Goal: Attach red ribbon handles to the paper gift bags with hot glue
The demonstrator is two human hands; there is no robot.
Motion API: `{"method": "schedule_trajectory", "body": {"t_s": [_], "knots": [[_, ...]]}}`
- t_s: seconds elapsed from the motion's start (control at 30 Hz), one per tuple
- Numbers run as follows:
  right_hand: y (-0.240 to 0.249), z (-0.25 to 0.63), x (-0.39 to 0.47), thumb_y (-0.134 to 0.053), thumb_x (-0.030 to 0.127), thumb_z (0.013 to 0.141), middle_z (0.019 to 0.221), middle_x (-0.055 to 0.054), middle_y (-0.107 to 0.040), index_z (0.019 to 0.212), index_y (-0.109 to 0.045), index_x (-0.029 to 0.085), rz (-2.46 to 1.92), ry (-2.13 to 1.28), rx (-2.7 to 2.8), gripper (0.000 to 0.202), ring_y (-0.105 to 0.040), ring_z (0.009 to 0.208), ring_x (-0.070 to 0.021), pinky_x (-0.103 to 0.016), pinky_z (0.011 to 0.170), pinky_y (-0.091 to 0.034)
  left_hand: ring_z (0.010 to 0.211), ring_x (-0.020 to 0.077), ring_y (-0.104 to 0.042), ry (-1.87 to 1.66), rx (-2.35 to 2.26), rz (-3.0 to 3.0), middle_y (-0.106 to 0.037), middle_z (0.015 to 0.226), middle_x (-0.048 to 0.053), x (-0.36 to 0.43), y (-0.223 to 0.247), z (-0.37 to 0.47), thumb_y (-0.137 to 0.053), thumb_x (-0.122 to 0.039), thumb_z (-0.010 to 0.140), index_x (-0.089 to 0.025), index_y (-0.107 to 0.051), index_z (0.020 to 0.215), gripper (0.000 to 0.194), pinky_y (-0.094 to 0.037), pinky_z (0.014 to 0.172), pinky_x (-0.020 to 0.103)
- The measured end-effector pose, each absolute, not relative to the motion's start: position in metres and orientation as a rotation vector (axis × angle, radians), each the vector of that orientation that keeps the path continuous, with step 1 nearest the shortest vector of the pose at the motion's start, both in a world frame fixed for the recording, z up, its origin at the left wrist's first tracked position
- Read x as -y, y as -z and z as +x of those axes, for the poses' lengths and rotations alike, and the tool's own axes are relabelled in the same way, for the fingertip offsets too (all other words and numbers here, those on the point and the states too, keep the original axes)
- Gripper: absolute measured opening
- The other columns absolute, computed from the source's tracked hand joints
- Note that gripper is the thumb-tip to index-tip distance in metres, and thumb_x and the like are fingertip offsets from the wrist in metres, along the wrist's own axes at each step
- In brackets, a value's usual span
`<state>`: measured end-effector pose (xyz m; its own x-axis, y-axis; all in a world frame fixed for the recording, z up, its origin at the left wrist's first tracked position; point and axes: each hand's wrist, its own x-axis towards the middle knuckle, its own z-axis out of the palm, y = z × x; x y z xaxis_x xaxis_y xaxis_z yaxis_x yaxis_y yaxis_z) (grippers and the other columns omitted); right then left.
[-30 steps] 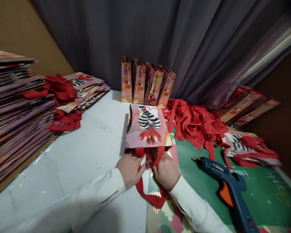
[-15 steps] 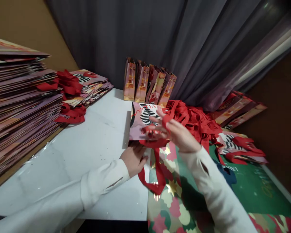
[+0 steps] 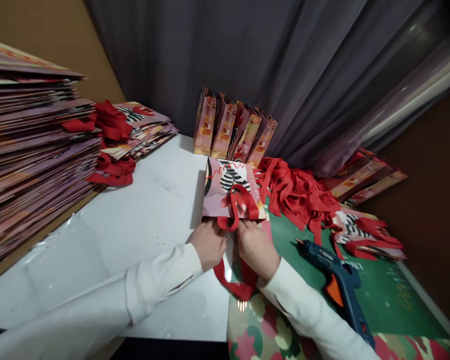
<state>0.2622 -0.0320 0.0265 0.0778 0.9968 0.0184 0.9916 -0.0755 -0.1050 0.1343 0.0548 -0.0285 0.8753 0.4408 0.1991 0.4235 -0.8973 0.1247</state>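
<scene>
Reached into bag with left hand and right hand — couldn't tell spread or grip — likely needed even pressure.

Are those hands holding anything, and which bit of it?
The left hand and right hand are both at the near edge of the pink bag, by its red ribbon. Their fingertips are hidden, so whether they hold it can't be told.

Passage: white tabletop between tall stack and zebra-print bag | right: glue gun | behind: upright bags
</scene>
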Motion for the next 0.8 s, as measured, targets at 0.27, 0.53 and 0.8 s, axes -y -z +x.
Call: {"method": "schedule_trajectory", "body": {"t_s": [0.27,0.53,0.8], "knots": [[0.002,0.252,0.001,-0.045,0.008,0.088,0.094,-0.017,-0.071,0.096,-0.068,0.012,-2.464,-0.075,2.100,0.026,-0.066,0.082,-0.0274,-0.035,0.068,-0.047,0.089,0.0347,-0.062,-0.173,-0.706,2.940,-0.067,0.087,0.018,-0.061,0.019,0.142,-0.041,-0.019,0.085,-0.010,-0.069,0.090,0.030,-0.048,0.070,0.045],[0.003,0.264,0.018,-0.043,0.011,0.089,0.092,-0.013,-0.072,0.092,-0.071,0.016,-2.544,-0.096,1.857,0.028,-0.067,0.085,-0.0254,-0.032,0.068,-0.046,0.080,0.0306,-0.063,-0.031,-0.725,2.919,-0.068,0.082,0.016,-0.066,0.020,0.143,-0.041,-0.009,0.083,-0.011,-0.069,0.079,0.028,-0.045,0.064,0.039],[0.000,0.276,0.023,-0.045,0.027,0.090,0.094,-0.009,-0.074,0.110,-0.072,0.030,-2.645,-0.128,1.576,0.033,-0.070,0.081,-0.0247,-0.029,0.062,-0.045,0.097,0.0284,-0.061,-0.190,-0.761,2.805,-0.069,0.093,0.013,-0.073,0.030,0.144,-0.039,-0.004,0.083,-0.012,-0.068,0.095,0.033,-0.046,0.082,0.039]]}}
